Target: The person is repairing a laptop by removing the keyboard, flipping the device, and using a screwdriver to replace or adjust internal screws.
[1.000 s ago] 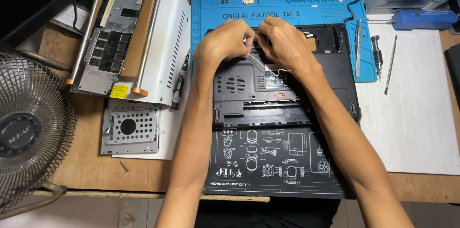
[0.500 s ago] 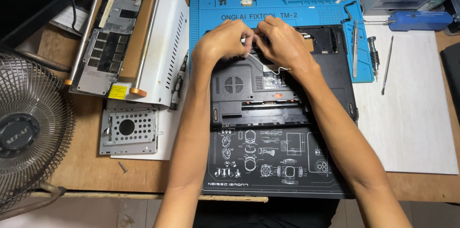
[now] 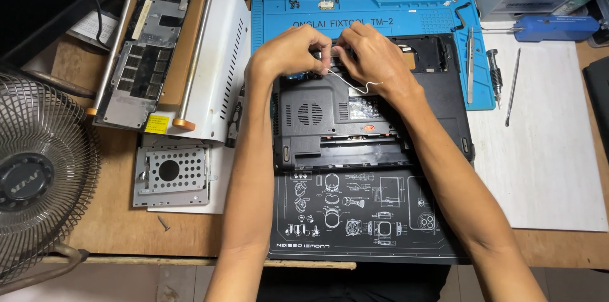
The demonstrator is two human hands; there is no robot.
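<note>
Laptop base (image 3: 371, 121), underside up, lies at mid-worktop across the blue repair mat (image 3: 380, 13) and black mat (image 3: 355, 219). Your left hand (image 3: 288, 54) and right hand (image 3: 374, 54) meet at its far edge, fingertips pinching a thin white wire (image 3: 347, 83). Covers already off; drive caddy (image 3: 170, 174) lies leftward. Chassis still assembled.

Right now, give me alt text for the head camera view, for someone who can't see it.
Both hands, left hand and right hand, meet over the far edge of an opened black laptop base, pinching a thin white wire. The base lies across a blue repair mat and a black mat; a fan stands at left.
</note>
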